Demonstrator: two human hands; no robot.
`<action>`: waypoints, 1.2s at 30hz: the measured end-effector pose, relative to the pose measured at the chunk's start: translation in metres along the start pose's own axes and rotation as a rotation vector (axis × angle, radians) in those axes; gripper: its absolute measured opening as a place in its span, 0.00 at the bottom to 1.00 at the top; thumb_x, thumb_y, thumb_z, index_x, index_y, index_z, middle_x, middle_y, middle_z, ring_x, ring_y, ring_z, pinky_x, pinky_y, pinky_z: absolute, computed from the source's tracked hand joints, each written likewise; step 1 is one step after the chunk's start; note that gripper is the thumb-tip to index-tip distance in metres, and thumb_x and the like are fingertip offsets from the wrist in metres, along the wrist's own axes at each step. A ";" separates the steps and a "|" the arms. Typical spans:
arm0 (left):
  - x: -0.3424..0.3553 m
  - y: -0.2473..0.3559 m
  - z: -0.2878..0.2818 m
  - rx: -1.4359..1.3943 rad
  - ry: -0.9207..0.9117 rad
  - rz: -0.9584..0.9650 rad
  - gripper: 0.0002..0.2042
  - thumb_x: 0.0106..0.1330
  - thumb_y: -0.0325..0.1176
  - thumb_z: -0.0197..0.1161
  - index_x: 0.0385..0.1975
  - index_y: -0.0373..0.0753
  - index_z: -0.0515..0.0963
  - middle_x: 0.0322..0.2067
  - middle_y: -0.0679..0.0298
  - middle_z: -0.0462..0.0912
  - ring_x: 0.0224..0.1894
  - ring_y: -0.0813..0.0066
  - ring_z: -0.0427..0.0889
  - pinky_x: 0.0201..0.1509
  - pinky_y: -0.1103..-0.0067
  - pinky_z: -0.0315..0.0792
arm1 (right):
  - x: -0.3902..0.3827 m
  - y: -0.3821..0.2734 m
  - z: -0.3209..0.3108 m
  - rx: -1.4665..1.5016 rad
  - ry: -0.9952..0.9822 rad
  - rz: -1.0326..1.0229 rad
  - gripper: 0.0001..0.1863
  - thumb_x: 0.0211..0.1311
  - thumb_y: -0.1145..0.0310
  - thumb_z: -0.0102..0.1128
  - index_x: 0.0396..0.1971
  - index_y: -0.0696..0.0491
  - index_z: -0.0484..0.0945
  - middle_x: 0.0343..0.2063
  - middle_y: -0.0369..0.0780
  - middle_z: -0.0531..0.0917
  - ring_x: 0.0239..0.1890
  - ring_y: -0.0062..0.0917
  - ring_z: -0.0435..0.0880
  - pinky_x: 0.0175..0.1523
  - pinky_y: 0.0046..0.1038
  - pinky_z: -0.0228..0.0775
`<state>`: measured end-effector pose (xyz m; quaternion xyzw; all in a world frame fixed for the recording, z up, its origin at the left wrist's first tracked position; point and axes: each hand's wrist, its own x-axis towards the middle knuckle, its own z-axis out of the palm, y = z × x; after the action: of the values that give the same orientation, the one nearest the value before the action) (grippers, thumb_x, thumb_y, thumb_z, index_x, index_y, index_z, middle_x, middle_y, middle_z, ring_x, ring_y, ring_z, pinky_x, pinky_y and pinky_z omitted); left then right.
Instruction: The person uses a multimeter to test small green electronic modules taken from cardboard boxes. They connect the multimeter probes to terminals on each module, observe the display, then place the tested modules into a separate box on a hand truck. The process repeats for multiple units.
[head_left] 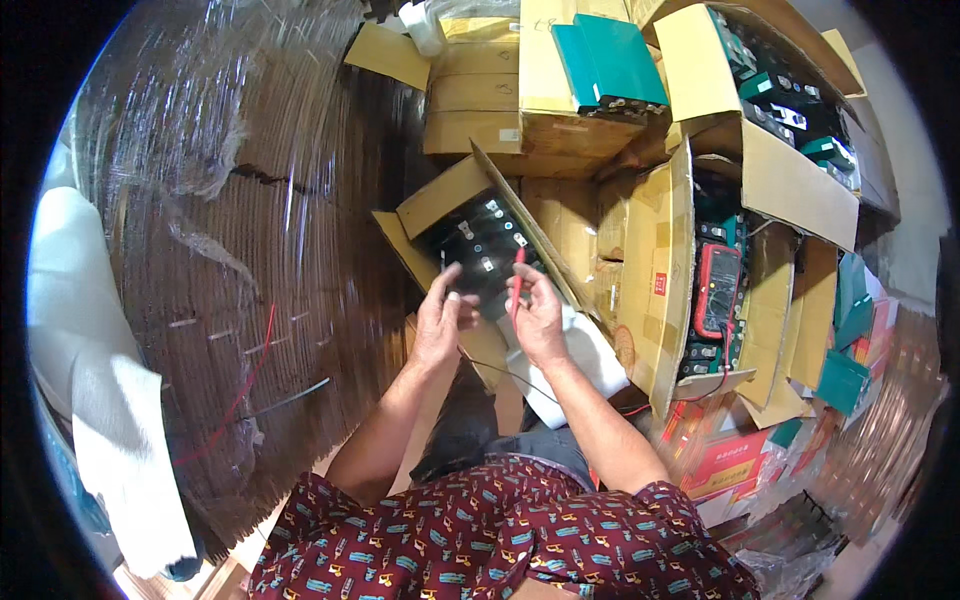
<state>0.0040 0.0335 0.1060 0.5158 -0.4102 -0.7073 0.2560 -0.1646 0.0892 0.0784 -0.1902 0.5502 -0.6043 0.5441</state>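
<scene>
My right hand [535, 310] holds a red probe [517, 275], its tip at a silver terminal on black battery cells [472, 232] in an open cardboard box [440, 185]. My left hand [440, 320] is closed on what looks like a dark probe, partly hidden and blurred, above the cells' lower left. A thin black lead [500, 372] runs from below it toward the right. A red-cased multimeter [716, 290] lies on cells in the box to my right, leads attached. A white foam sheet [585, 365] lies under my right wrist.
Stacked cardboard boxes [470, 80] stand behind, topped with green battery cells [605, 60]. More boxes of cells [790, 110] are at upper right. Bundled flat cardboard [250, 220] and a white roll [90, 330] fill the left. Red cartons [720, 470] lie at lower right.
</scene>
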 end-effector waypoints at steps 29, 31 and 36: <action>0.066 -0.018 0.019 0.118 0.186 0.237 0.20 0.80 0.43 0.55 0.59 0.35 0.80 0.39 0.66 0.84 0.37 0.79 0.79 0.46 0.79 0.77 | 0.157 0.010 -0.032 -0.426 -0.025 -0.104 0.13 0.67 0.67 0.65 0.45 0.60 0.86 0.33 0.37 0.89 0.33 0.18 0.85 0.40 0.22 0.77; 0.071 -0.023 0.023 0.175 0.163 0.279 0.18 0.79 0.41 0.56 0.59 0.35 0.81 0.40 0.66 0.83 0.38 0.79 0.80 0.47 0.79 0.77 | 0.162 0.011 -0.032 -0.421 -0.035 -0.074 0.12 0.66 0.68 0.63 0.43 0.60 0.87 0.31 0.37 0.89 0.32 0.17 0.84 0.38 0.22 0.77; 0.079 -0.031 0.031 0.156 0.164 0.333 0.16 0.78 0.35 0.58 0.57 0.33 0.81 0.36 0.65 0.83 0.37 0.79 0.79 0.44 0.80 0.76 | 0.170 0.022 -0.045 -0.468 -0.107 -0.063 0.13 0.70 0.69 0.62 0.48 0.60 0.83 0.33 0.37 0.88 0.33 0.16 0.84 0.40 0.20 0.79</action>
<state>-0.0499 -0.0027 0.0429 0.5148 -0.5211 -0.5770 0.3612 -0.2492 -0.0339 -0.0176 -0.3598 0.6395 -0.4660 0.4944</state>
